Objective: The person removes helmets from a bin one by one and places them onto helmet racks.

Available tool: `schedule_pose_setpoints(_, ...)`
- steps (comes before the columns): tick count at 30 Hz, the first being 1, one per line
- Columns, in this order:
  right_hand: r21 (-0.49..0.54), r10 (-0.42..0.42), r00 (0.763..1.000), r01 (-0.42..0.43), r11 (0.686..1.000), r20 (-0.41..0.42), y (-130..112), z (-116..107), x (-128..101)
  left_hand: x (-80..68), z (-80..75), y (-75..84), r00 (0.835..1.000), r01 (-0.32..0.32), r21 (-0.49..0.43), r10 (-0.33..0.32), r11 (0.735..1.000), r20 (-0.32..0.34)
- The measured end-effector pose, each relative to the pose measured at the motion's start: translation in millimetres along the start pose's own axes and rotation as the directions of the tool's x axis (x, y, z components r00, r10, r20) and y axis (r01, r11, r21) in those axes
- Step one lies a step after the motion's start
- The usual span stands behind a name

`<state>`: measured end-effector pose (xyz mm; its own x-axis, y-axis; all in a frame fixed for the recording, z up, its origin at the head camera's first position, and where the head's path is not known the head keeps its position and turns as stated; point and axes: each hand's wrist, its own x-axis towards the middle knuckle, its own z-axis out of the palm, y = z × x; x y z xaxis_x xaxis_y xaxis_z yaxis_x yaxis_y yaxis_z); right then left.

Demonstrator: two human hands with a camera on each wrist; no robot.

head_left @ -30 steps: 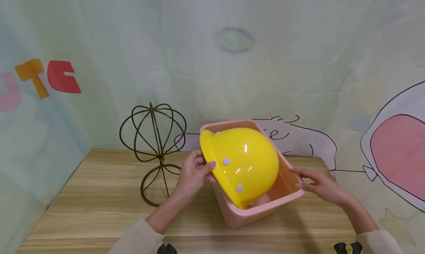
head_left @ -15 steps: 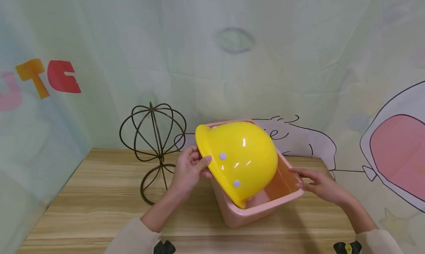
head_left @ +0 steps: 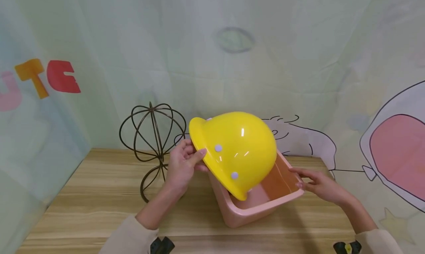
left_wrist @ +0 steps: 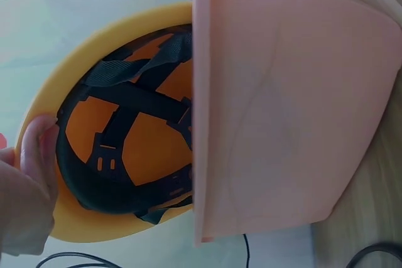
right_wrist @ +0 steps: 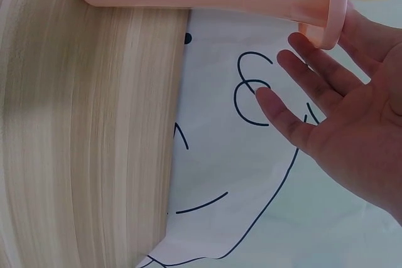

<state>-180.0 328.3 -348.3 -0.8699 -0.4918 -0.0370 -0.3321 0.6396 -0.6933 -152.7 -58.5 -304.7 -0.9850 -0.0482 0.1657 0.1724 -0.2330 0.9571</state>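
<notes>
**One-handed hold on a tilted helmet**

The left hand (head_left: 182, 165) pinches the brim of the yellow helmet (head_left: 237, 150), thumb on top and fingers (left_wrist: 34, 155) curled under the edge. The helmet hangs tilted to the right of that grip, its low edge dipping into the pink bin (head_left: 262, 204) on the surface (head_left: 99, 195).

The right hand (head_left: 320, 185) is flat, fingers straight against the bin's far rim; it holds nothing.

Risks, as I judge them:
- All the weight hangs off one brim pinch, so the smooth shell could swing or slip out and drop into the bin.
- The low edge or the black straps (left_wrist: 135, 95) inside could catch the bin wall and tip the bin, which is only steadied, not gripped.
- Just left of the grip stands a wire stand (head_left: 152, 150); a wide swing could knock it.
</notes>
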Motion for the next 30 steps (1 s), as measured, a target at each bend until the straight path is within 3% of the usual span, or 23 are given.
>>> schedule_pose_setpoints(7,-0.001,-0.007,1.000,0.007,1.000,0.006,0.1,0.1,-0.7,0.9,-1.1,8.9,0.999,-0.043,0.000,0.043,0.999,-0.011)
schedule_pose_setpoints(14,0.019,-0.004,1.000,0.004,1.000,0.011,0.1,-0.4,-0.5,0.7,-3.4,17.8,0.999,-0.036,0.002,0.036,0.999,-0.022)
schedule_pose_setpoints(22,0.017,-0.004,1.000,0.004,1.000,0.012,0.3,-0.8,-0.7,2.5,-4.6,28.6,0.991,-0.123,-0.019,0.122,0.992,-0.055)
schedule_pose_setpoints(30,0.015,-0.009,1.000,0.009,1.000,0.007,1.6,-1.0,0.0,5.3,-8.3,43.1,0.984,-0.164,-0.066,0.159,0.984,-0.079)
